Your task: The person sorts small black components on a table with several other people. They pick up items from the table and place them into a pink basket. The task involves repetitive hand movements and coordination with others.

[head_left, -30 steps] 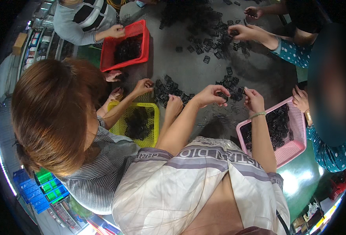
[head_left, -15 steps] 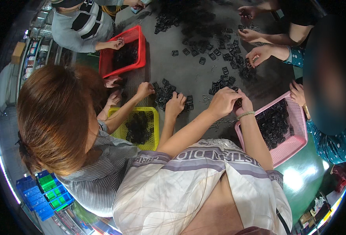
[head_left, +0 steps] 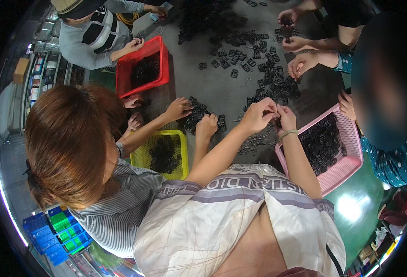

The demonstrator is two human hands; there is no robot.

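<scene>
My left hand [head_left: 258, 115] and my right hand [head_left: 285, 118] meet over the grey table [head_left: 212, 87], fingertips pinched together on a small black plastic part [head_left: 277, 123]. A pale band circles my right wrist. Just below my hands lies a scatter of thin wire pieces [head_left: 254, 144]. Right of my right forearm is a pink basket [head_left: 351, 138] with several black parts in it. More loose black parts [head_left: 277, 83] lie on the table beyond my hands.
A brown-haired person at my left has both hands on a pile of black parts [head_left: 199, 115], above a yellow basket [head_left: 143, 157]. A red basket [head_left: 162, 60] sits far left by another person. Other people's hands [head_left: 300, 62] sort parts at far right. Blue bins [head_left: 56, 231] sit low left.
My two hands, apart a second ago, have come together over the table near the pink basket. The view has tilted, and the hands at far right have shifted among the parts.
</scene>
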